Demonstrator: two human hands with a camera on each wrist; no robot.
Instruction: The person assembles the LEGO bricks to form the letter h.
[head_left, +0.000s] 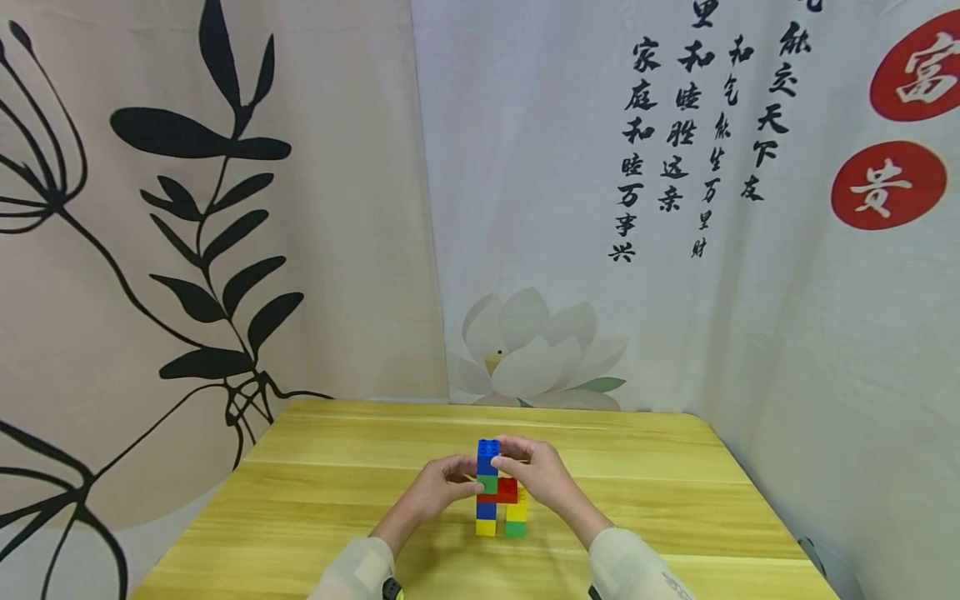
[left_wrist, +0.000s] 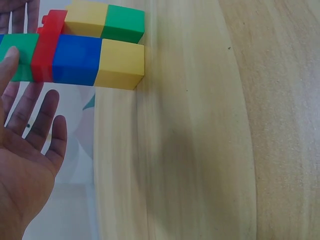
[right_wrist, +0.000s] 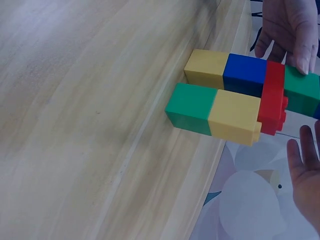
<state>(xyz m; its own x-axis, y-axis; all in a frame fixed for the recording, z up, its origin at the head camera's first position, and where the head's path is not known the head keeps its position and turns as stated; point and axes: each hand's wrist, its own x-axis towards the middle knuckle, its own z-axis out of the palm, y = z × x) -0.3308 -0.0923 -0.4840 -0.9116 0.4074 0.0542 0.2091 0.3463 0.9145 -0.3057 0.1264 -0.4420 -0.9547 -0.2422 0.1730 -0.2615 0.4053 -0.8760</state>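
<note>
Where both hands' fingers [head_left: 459, 477] flank the block tower [head_left: 498, 490], grip unclear, top block cropped.

Staged recording corner: wooden table [head_left: 337, 500] boxed in by printed fabric backdrops [head_left: 750, 250], calligraphy, lotus

head: you look forward-down from mid distance at table [head_left: 337, 500] | wrists: close, low, facing inward from each side | all share block tower [head_left: 497, 492]
</note>
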